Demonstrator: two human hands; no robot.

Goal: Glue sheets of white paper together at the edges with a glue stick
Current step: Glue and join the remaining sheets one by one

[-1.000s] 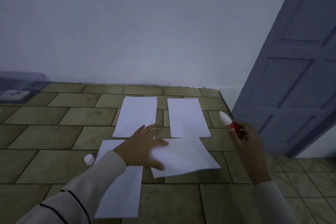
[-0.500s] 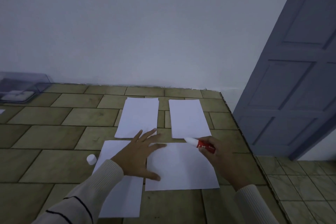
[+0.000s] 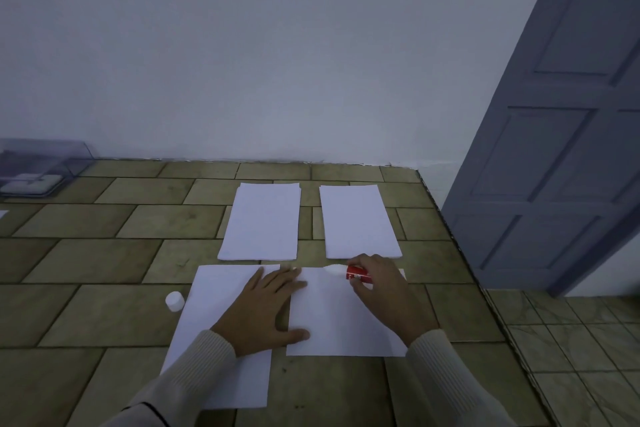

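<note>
Tiled surface [image 3: 104,253] against white wall [image 3: 277,45], grey-blue door [image 3: 554,149] beside; left hand [image 3: 266,312] flat, pressing paper sheet [image 3: 346,322], right hand [image 3: 384,288] gripping red glue stick [image 3: 356,274] at far edge.

Paper sheets [image 3: 263,222], cap [image 3: 175,300] on tiled table [image 3: 104,253]

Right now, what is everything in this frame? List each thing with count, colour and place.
far-left paper: 1, white, on table toward wall
far-right paper: 1, white, beside it
near-left sheet: 1, white, under left hand
near-right sheet: 1, white, under both hands
glue stick: 1, red with white tip, at near-right sheet's far edge
cap: 1, white, left of near-left sheet
clear box: 1, transparent, table's far-left corner
table: 1, olive tile pattern
door: 1, blue-grey, right
left hand: flat across both near sheets
right hand: holds glue stick
</note>
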